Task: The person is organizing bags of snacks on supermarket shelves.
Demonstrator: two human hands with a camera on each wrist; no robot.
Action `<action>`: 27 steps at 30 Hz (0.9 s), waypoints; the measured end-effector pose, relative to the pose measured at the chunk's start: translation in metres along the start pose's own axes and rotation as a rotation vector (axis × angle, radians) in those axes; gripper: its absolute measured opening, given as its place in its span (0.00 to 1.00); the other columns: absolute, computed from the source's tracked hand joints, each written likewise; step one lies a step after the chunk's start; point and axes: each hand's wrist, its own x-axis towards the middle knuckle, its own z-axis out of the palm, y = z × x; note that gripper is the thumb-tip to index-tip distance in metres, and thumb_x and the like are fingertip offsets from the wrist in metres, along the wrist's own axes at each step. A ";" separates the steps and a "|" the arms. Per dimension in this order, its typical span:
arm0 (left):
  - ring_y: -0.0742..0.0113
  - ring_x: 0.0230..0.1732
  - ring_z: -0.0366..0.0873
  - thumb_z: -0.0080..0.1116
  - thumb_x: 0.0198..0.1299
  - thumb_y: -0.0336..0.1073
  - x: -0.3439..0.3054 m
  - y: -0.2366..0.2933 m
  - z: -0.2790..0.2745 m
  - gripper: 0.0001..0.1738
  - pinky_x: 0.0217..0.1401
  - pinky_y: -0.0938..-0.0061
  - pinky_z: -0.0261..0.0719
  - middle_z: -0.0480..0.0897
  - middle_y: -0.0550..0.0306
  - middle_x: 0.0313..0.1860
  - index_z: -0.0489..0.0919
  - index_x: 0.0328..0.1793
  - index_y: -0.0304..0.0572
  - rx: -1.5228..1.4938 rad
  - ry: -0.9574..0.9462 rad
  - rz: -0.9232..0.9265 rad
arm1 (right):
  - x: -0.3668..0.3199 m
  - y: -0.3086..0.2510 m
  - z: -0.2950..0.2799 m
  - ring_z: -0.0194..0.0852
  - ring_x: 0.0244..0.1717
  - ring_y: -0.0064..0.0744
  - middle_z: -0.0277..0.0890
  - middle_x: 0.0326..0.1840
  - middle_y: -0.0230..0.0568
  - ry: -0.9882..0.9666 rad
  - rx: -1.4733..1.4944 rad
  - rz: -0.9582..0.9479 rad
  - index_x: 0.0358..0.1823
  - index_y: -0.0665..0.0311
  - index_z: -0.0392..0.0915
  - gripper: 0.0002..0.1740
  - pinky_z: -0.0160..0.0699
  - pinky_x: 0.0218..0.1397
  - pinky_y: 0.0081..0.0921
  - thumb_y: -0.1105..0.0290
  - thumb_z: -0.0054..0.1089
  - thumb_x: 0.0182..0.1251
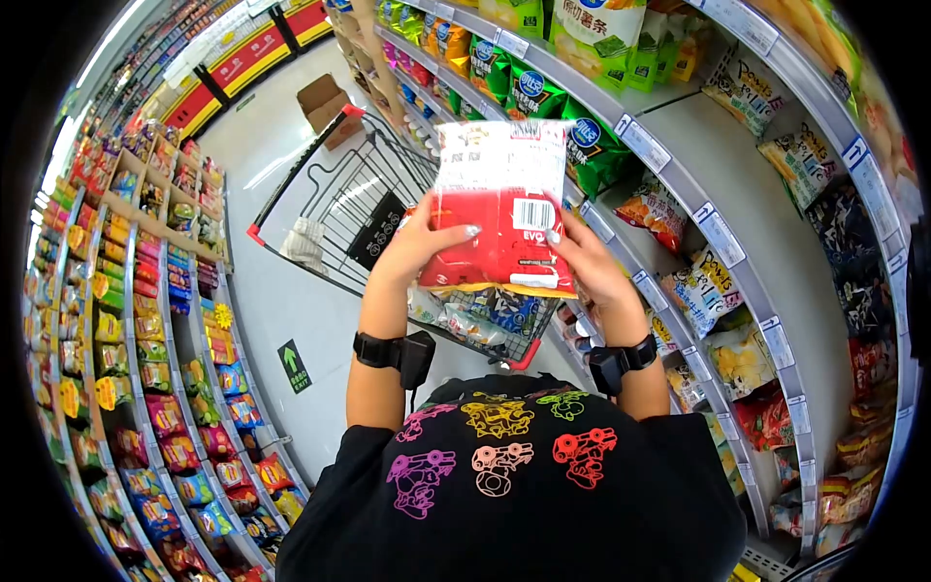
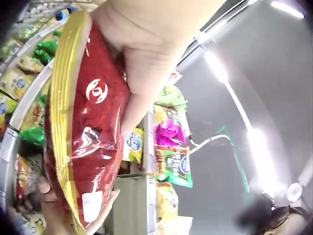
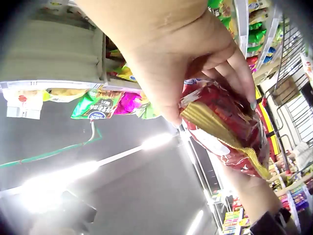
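Note:
A red and white snack bag with a barcode faces the head camera, held up over the cart between two hands. The left hand grips its left side, thumb across the front. On the right side the right hand grips it the same way. In the left wrist view the bag shows its yellow crimped edge, with the left hand on top and the right hand's fingers below. The right wrist view shows the right hand around the bag.
Behind the bag stands a shopping cart with several packages and a white knitted item in it. Shelves of snack bags rise close on the right; more shelves line the left. An open cardboard box lies beyond the cart.

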 end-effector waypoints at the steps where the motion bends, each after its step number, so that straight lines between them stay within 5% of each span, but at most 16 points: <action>1: 0.67 0.45 0.76 0.65 0.46 0.28 -0.005 0.012 0.004 0.34 0.48 0.71 0.77 0.75 0.51 0.49 0.61 0.59 0.36 -0.050 0.012 0.019 | -0.001 -0.005 0.005 0.62 0.60 0.29 0.61 0.62 0.46 -0.017 0.056 -0.027 0.66 0.73 0.50 0.34 0.61 0.61 0.25 0.65 0.53 0.63; 10: 0.64 0.48 0.76 0.62 0.51 0.30 -0.010 0.033 -0.013 0.32 0.48 0.69 0.78 0.74 0.49 0.51 0.60 0.61 0.35 -0.257 -0.050 -0.104 | -0.001 -0.034 0.044 0.71 0.48 0.23 0.71 0.51 0.44 0.104 -0.012 0.044 0.61 0.75 0.58 0.30 0.69 0.52 0.20 0.62 0.53 0.63; 15: 0.60 0.53 0.72 0.64 0.51 0.38 0.000 0.017 -0.031 0.51 0.51 0.70 0.75 0.64 0.37 0.60 0.40 0.71 0.34 -0.166 0.069 -0.111 | -0.002 -0.020 0.053 0.72 0.47 0.24 0.71 0.50 0.45 0.142 0.035 0.065 0.58 0.76 0.60 0.29 0.71 0.50 0.20 0.62 0.53 0.63; 19: 0.62 0.53 0.72 0.64 0.51 0.40 0.005 0.012 -0.041 0.51 0.53 0.73 0.72 0.65 0.39 0.60 0.42 0.71 0.34 -0.114 0.053 -0.069 | 0.000 -0.008 0.053 0.75 0.47 0.29 0.71 0.52 0.47 0.173 0.110 0.114 0.59 0.75 0.59 0.25 0.74 0.50 0.25 0.67 0.47 0.65; 27: 0.66 0.56 0.69 0.68 0.45 0.33 -0.002 0.018 -0.040 0.51 0.59 0.71 0.67 0.69 0.48 0.57 0.45 0.70 0.34 0.004 -0.071 0.047 | -0.002 -0.005 0.058 0.75 0.46 0.30 0.72 0.49 0.47 0.146 0.090 0.091 0.60 0.75 0.57 0.32 0.74 0.48 0.23 0.66 0.57 0.59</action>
